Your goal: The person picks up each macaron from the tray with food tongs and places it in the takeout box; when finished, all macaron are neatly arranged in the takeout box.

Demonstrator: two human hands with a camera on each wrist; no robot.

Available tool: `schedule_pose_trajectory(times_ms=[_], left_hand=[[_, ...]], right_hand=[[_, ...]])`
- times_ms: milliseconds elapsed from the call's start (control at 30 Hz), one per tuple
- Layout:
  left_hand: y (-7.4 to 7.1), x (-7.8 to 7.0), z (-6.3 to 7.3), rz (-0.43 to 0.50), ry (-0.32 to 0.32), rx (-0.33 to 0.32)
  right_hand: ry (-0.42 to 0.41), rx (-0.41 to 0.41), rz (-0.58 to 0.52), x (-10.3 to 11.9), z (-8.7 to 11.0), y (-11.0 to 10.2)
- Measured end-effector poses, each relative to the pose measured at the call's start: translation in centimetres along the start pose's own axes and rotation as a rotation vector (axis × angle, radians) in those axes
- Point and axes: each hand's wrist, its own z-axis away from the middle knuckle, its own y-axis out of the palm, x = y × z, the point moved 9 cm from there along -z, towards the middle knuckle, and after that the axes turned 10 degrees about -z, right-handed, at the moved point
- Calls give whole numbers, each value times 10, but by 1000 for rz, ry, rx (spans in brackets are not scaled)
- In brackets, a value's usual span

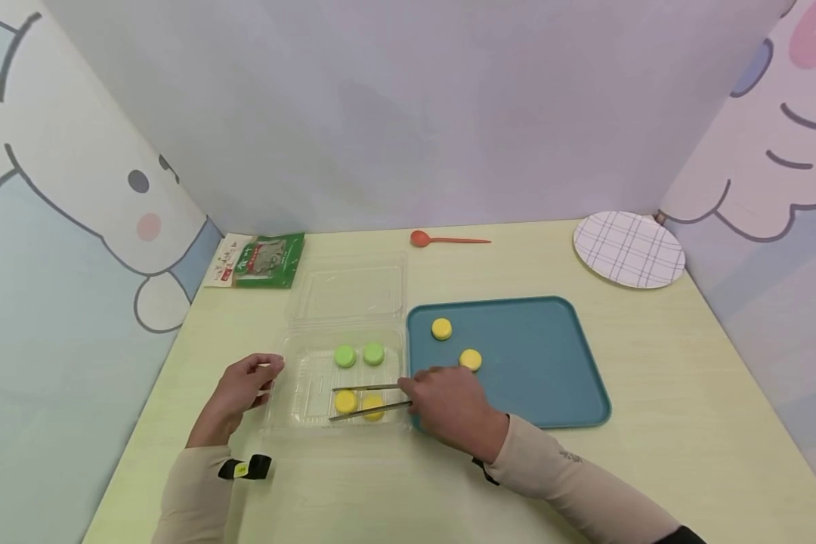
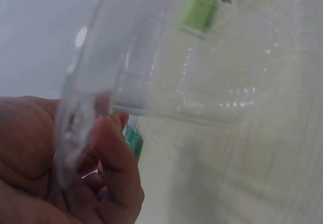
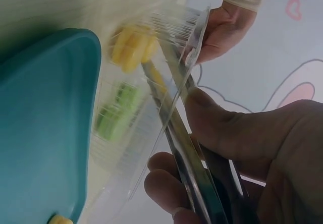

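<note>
My right hand [image 1: 455,404] holds metal tongs [image 3: 184,153], their two arms spread around the yellow macarons in a clear plastic box [image 1: 306,385]. One yellow macaron [image 1: 346,402] lies between the tong tips; another yellow macaron [image 1: 372,407] sits beside it under the lower arm. Two green macarons [image 1: 344,356] rest farther back in the box. My left hand [image 1: 243,389] pinches the box's left rim between thumb and fingers, as the left wrist view [image 2: 108,148] shows. Two more yellow macarons [image 1: 471,360] lie on the blue tray [image 1: 537,363].
The box's clear lid [image 1: 350,291] lies folded back. Behind are a green packet [image 1: 270,261] at the left, a red spoon [image 1: 420,239] by the wall and a checked plate [image 1: 629,249] at the right. Walls border the table at the back and sides.
</note>
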Motion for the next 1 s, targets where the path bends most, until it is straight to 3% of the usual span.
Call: schedule_pose_trajectory(times_ms=[733, 1000], left_hand=[[1, -1, 2, -4, -10, 2], [1, -1, 2, -9, 2, 4]], right_hand=[[23, 19, -43, -1, 0, 2], [44, -10, -99, -6, 6, 3]])
